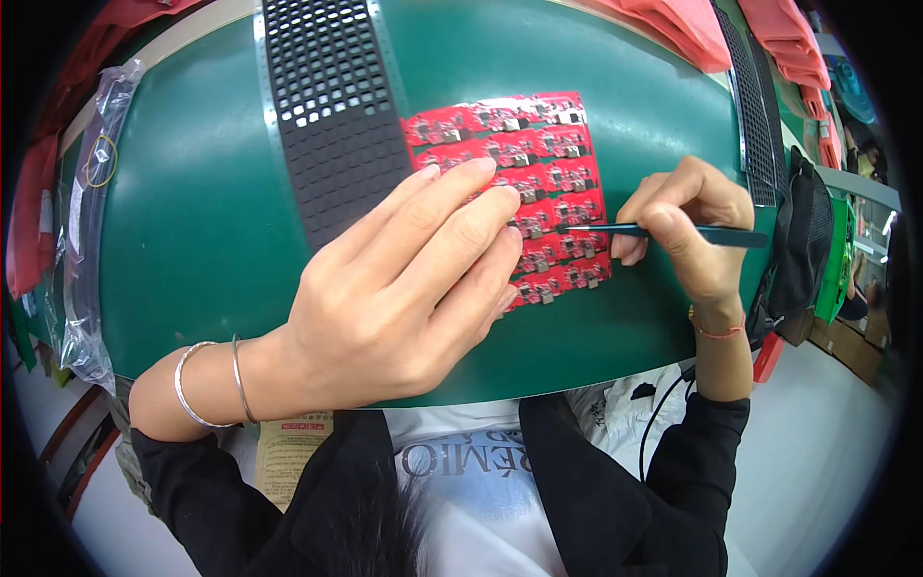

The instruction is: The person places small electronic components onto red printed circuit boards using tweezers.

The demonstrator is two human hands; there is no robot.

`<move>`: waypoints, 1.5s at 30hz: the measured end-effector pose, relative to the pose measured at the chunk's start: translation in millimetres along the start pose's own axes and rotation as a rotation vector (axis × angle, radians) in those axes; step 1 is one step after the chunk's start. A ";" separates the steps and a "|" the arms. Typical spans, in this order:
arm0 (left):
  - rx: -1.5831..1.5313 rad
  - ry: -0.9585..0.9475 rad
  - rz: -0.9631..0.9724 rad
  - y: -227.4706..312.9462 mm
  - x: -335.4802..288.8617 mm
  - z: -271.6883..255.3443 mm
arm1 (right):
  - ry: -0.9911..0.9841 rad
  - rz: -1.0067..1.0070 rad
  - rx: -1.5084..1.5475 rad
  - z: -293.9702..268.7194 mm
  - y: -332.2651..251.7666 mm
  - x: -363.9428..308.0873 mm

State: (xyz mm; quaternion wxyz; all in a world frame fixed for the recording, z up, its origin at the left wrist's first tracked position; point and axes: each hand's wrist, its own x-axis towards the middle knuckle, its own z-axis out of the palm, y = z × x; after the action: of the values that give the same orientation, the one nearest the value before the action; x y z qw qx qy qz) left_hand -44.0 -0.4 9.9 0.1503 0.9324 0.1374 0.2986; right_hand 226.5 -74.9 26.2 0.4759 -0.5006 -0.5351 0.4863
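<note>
A red panel of circuit boards (574, 180), crowded with small components in rows, lies on the green table mat (192, 221). Over its left part rests my left hand (394, 298), fingers stretched out side by side and lying on the boards; they hide some of them. From the right, my right hand (694, 221) pinches dark tweezers (740, 237) between thumb and fingers. The fine tips of the tweezers point left and reach over a board near the panel's right side. Whether they grip anything is too small to tell.
Left of the panel runs a sheet of black square pads (351, 173), partly peeled off in a grid. Clear plastic bags (87, 231) lie along the left edge. Pink cloths (673, 29) and another black pad sheet (760, 125) are at the far right, above a black bag (803, 240).
</note>
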 end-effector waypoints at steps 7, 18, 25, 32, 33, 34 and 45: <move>0.028 -0.092 -0.020 4.2 2.7 16.0 | 0.069 0.073 -0.034 1.6 12.6 -9.6; 0.062 -0.083 -0.013 3.5 3.6 16.8 | 0.069 0.073 -0.064 5.5 13.3 -8.3; 0.052 -0.060 -0.012 2.7 2.0 18.1 | 0.071 0.081 -0.073 7.7 13.7 -6.4; 0.058 -0.058 -0.020 4.0 1.7 18.3 | 0.070 0.100 -0.083 7.8 12.6 -6.0; 0.060 -0.058 -0.021 4.5 2.1 17.1 | 0.071 0.099 -0.091 8.0 12.4 -5.6; 0.071 -0.068 -0.016 4.1 2.4 16.8 | 0.073 0.100 -0.092 8.1 12.5 -5.7; 0.161 -0.166 0.075 -2.5 0.8 -2.3 | 0.091 0.089 -0.032 1.8 -7.0 6.7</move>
State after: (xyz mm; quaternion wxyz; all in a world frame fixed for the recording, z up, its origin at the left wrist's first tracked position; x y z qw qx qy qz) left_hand -45.2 2.6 11.2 0.0746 0.9675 0.1131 0.2137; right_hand 223.8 -68.5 33.2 0.4696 -0.5529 -0.4980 0.4752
